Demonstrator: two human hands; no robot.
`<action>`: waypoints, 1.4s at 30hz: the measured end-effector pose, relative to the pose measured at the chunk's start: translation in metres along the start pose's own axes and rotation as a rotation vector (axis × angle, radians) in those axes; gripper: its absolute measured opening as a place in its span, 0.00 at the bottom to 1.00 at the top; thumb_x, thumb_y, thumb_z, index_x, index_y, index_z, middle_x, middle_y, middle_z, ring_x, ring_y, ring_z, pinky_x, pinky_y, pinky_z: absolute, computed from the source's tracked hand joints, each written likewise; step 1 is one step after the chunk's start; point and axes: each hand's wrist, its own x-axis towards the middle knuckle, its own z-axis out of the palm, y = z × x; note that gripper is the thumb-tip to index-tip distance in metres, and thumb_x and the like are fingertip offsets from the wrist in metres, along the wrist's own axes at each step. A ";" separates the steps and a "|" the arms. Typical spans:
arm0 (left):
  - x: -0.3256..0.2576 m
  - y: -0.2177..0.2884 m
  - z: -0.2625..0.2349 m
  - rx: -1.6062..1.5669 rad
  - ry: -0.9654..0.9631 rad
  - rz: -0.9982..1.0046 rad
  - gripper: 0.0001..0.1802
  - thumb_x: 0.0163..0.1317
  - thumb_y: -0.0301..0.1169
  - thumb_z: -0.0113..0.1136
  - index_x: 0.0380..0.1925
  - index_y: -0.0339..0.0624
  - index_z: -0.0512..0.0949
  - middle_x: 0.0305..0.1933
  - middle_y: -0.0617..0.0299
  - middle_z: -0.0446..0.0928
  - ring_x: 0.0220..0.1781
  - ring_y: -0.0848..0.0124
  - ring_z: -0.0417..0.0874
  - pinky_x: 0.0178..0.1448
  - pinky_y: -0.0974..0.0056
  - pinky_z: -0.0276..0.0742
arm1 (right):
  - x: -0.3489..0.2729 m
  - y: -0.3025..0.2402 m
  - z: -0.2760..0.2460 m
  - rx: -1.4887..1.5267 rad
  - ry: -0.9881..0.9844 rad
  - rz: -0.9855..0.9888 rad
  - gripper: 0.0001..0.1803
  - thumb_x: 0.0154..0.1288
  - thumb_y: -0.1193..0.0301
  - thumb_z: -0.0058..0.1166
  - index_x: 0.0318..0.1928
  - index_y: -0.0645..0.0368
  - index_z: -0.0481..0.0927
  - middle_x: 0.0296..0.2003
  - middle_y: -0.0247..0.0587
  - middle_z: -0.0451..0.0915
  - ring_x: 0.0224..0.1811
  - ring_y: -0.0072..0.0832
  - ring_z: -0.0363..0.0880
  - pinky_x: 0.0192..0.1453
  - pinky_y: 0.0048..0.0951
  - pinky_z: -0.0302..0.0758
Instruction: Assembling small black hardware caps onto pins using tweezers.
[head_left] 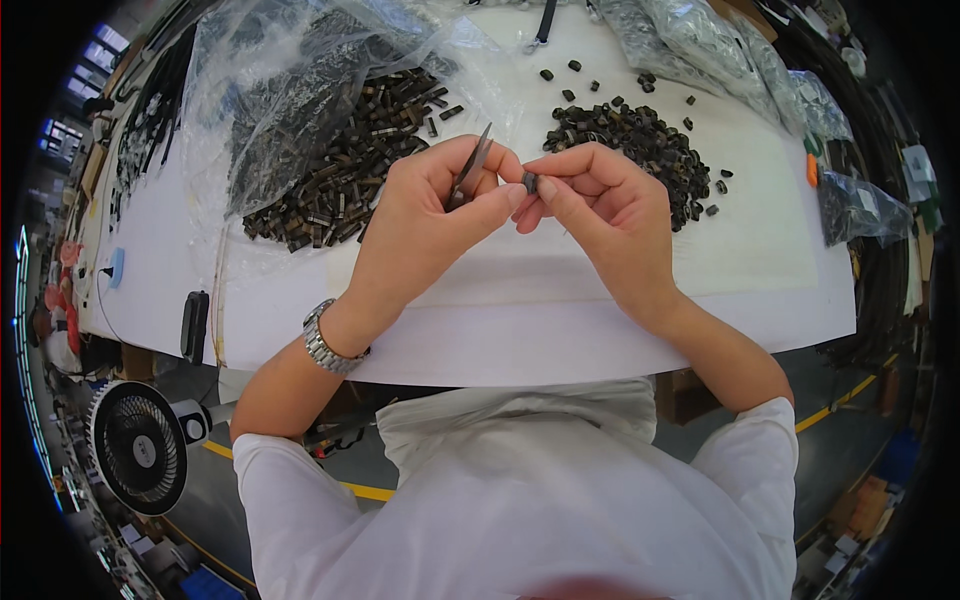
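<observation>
Over the middle of the table, my left hand and my right hand meet fingertip to fingertip. Between them is a small dark loop-like piece, pinched by the thumbs and forefingers of both. A pair of small pointed metal scissors is also tucked in my left hand, blades pointing up and away; their handles are hidden in the palm. Behind my left hand spreads a heap of short dark strip pieces. A second heap, of small dark loops, lies behind my right hand.
Clear plastic sheeting partly covers the left heap. Plastic bags lie at the far right, near an orange-handled tool. A black oblong object sits at the table's front left edge, above a fan. Dark straps lie far left.
</observation>
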 end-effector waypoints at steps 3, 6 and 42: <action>-0.001 -0.002 -0.001 0.034 0.005 -0.022 0.06 0.74 0.28 0.66 0.45 0.38 0.83 0.32 0.74 0.82 0.30 0.90 0.70 0.33 0.78 0.62 | -0.001 0.005 0.002 0.046 -0.003 0.017 0.08 0.79 0.80 0.55 0.53 0.71 0.81 0.44 0.46 0.89 0.44 0.27 0.90 0.53 0.26 0.85; -0.003 -0.003 0.000 0.033 -0.004 -0.013 0.06 0.73 0.27 0.66 0.45 0.37 0.82 0.34 0.72 0.84 0.30 0.90 0.70 0.34 0.78 0.63 | 0.001 0.008 0.002 0.000 -0.020 -0.002 0.08 0.79 0.80 0.55 0.53 0.71 0.81 0.45 0.47 0.89 0.44 0.27 0.90 0.52 0.27 0.85; 0.046 -0.031 -0.079 0.957 0.093 0.138 0.09 0.70 0.28 0.65 0.47 0.39 0.88 0.29 0.61 0.83 0.32 0.68 0.82 0.42 0.63 0.78 | 0.024 -0.017 -0.048 -1.016 0.206 -0.098 0.12 0.73 0.68 0.67 0.51 0.61 0.87 0.23 0.37 0.79 0.23 0.29 0.74 0.34 0.34 0.72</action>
